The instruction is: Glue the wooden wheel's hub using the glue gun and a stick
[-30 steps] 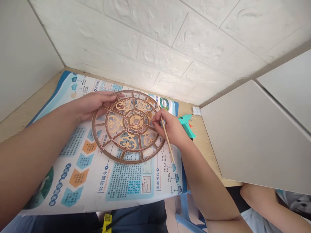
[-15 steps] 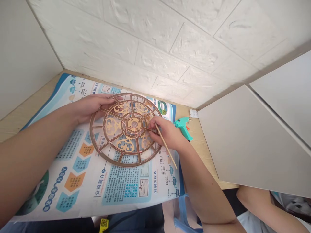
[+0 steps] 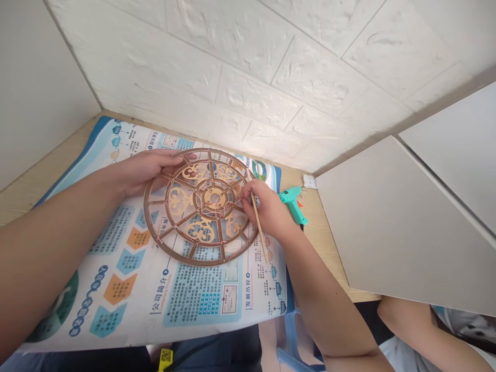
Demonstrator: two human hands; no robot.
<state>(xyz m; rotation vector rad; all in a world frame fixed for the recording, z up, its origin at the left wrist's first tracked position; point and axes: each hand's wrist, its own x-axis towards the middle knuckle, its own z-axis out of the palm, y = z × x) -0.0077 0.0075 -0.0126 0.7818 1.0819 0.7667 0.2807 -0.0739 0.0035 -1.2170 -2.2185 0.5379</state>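
Note:
A round brown wheel-shaped frame (image 3: 209, 198) with spokes and gold scroll ornaments is tilted above a printed sheet (image 3: 139, 310). My left hand (image 3: 151, 168) grips its upper left rim, fingers partly hidden behind it. Thin reddish wires (image 3: 213, 212) run around the hub and along the spokes. Over the wheel's right side, my right hand (image 3: 267, 206) is closed around a thin wooden stick (image 3: 260, 232) that slants down past the palm. Its fingertips pinch close to the wire right of the hub; whether they also hold the wire I cannot tell.
A teal glue gun (image 3: 292, 200) lies right of the sheet, below a small white object (image 3: 309, 181). A white brick-pattern wall (image 3: 251, 93) stands behind. A pale panel (image 3: 387, 222) borders the right, with another person's arm (image 3: 422, 330) below it.
My right hand has drawn slightly right, away from the hub, and the stick has swung steeper, its lower end moving left. My left hand and the wheel stay nearly still.

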